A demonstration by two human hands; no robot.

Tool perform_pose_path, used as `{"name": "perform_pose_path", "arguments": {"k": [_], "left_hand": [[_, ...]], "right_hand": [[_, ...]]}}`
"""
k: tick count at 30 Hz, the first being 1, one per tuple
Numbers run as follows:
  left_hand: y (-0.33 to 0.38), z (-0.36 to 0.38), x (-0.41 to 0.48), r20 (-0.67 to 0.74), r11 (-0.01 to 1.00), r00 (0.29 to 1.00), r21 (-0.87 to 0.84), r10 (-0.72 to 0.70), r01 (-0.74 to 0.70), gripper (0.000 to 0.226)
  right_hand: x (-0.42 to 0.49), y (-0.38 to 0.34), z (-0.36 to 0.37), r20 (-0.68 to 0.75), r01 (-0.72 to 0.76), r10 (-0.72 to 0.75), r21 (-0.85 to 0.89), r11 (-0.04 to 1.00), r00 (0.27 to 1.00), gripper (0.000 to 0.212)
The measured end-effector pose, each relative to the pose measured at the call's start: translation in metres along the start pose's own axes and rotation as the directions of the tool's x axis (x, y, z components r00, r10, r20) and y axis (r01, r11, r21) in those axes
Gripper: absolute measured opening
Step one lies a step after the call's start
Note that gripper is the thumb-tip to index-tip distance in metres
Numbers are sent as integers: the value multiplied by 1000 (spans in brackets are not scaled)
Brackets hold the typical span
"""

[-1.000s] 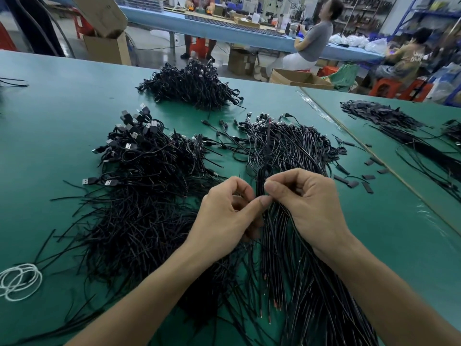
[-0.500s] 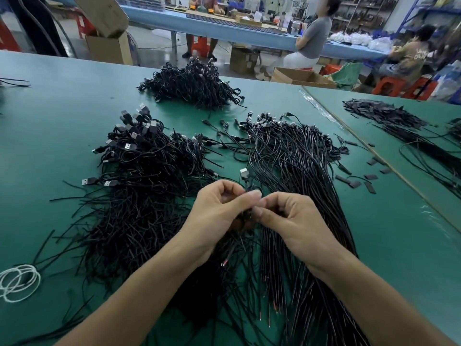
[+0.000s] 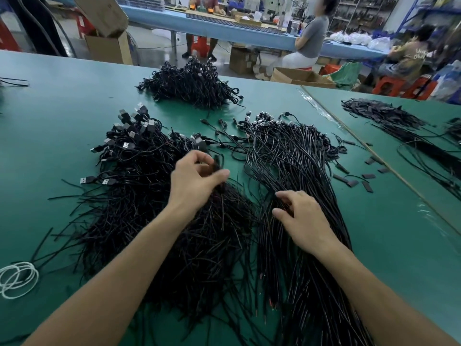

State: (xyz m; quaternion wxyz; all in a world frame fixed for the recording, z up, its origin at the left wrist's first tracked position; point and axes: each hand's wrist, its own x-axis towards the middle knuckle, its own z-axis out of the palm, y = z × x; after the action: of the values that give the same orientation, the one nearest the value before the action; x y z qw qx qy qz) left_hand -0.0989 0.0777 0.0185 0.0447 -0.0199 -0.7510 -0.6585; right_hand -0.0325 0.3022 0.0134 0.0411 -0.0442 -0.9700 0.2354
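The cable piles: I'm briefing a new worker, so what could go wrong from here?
1. The left hand pinches a cable over the left pile; its loose strands could snag and drag others along.
2. The right hand digs into the right bundle, which lies close beside; the two piles could mix.
3. Bare wire ends near the forearms may prick skin or bend.

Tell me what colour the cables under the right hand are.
Black: cables under the right hand, head view.
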Motion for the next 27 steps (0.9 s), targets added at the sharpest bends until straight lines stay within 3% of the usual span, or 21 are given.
{"name": "perform_pose_path", "arguments": {"k": [3, 8, 11, 16, 20, 24, 27], "left_hand": [[-2, -4, 34, -166, 982, 985, 187, 53, -21, 36], [-8, -1, 65, -225, 943, 970, 333, 89, -9, 46], [-12, 1, 71, -190, 915, 979, 404, 73, 10, 41], [-12, 6, 68, -35, 801, 998, 595, -52, 63, 59], [-10, 14, 55, -22, 690, 991, 720, 133, -76, 63], [-8, 28, 36, -18, 724, 953, 655, 301, -216, 42], [-13, 40, 26, 45, 771, 953, 578, 298, -269, 31]], "right_hand": [[5, 6, 12, 42, -55, 61, -136, 989, 997, 47], [13, 4, 22, -92, -151, 139, -147, 977, 986, 37], [22, 7, 16, -103, -206, 194, -131, 970, 976, 31], [27, 12, 6, -31, -292, 291, -140, 946, 956, 29], [27, 10, 13, -29, -199, 197, -209, 957, 980, 41], [30, 8, 18, -151, -166, 136, -205, 965, 979, 23], [32, 6, 18, -145, -149, 115, -257, 955, 983, 20]]}}
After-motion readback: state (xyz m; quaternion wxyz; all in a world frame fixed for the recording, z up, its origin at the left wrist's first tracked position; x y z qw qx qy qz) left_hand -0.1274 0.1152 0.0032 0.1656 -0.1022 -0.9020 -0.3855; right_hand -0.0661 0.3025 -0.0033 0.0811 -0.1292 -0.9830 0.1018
